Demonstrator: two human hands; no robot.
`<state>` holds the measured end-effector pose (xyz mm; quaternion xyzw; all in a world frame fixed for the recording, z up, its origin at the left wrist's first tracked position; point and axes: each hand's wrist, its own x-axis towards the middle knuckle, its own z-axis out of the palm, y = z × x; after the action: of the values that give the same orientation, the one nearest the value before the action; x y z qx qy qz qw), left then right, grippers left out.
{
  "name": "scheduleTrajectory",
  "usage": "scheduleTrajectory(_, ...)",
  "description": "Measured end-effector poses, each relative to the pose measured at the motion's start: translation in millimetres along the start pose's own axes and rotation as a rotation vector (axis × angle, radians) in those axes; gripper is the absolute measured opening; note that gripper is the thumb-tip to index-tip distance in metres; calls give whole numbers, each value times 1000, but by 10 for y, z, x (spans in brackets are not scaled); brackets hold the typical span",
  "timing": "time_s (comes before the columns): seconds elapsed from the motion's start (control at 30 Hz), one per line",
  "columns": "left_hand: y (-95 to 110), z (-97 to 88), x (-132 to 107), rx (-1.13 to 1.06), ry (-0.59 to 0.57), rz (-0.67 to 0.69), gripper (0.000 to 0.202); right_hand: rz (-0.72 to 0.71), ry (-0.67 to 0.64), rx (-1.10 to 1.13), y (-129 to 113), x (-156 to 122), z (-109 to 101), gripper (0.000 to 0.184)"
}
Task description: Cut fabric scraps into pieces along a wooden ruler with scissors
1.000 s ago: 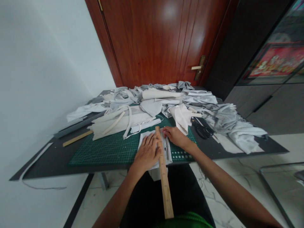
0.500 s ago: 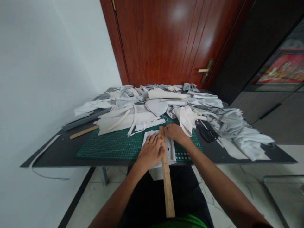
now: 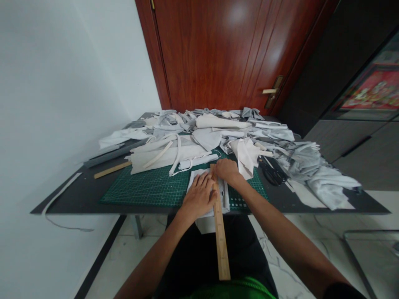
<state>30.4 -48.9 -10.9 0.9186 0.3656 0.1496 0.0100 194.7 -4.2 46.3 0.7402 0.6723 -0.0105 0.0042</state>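
Note:
My left hand (image 3: 200, 196) lies flat with its fingers spread on a light grey fabric piece (image 3: 224, 199), its thumb and fingertips against a wooden ruler (image 3: 220, 236). The ruler points lengthwise toward me and its near end sticks out past the table edge. At the ruler's far end my right hand (image 3: 227, 170) is closed in a fist, close against the ruler's right side. Whatever its fingers hold is hidden. Under the fabric is a green cutting mat (image 3: 140, 191). A pale flap of material (image 3: 206, 225) hangs over the front edge.
Fabric scraps (image 3: 174, 120) are heaped along the back of the dark table (image 3: 77, 199). Black-handled scissors (image 3: 272, 172) lie right of the mat. On the left are a second wooden strip (image 3: 112, 170) and a white strip (image 3: 62, 191) hanging off the edge.
My right fist has shifted slightly left, over the far end of the ruler. My left hand stays flat in place. The whole view has moved a little.

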Motion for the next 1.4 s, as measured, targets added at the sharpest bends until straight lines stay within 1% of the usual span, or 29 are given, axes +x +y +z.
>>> scheduleTrajectory(0.13,-4,-1,2,-9,26,11,41,-5,-41,-2,-9,-1,-65,38)
scheduleTrajectory(0.23,-3,-11,8,4,25,19,39,-4,-67,2,-15,-16,-104,37)
scheduleTrajectory(0.37,-7,-13,20,19,15,20,37,-2,-72,4,-45,-65,-136,37)
scheduleTrajectory(0.6,-41,32,28,-5,48,35,36,-2,-90,-4,-96,-139,-189,36)
scheduleTrajectory(0.93,-41,61,27,14,56,36,45,-28,-134,-28,-147,-280,-183,36)
scheduleTrajectory(1.1,-63,84,32,11,68,40,44,-56,-148,-27,-144,-347,-174,37)
scheduleTrajectory(1.27,-109,86,41,-1,40,43,44,-70,-188,-23,-144,-421,-204,39)
scheduleTrajectory(1.4,-158,72,60,-21,-31,39,47,-67,-214,-25,-154,-509,-257,40)
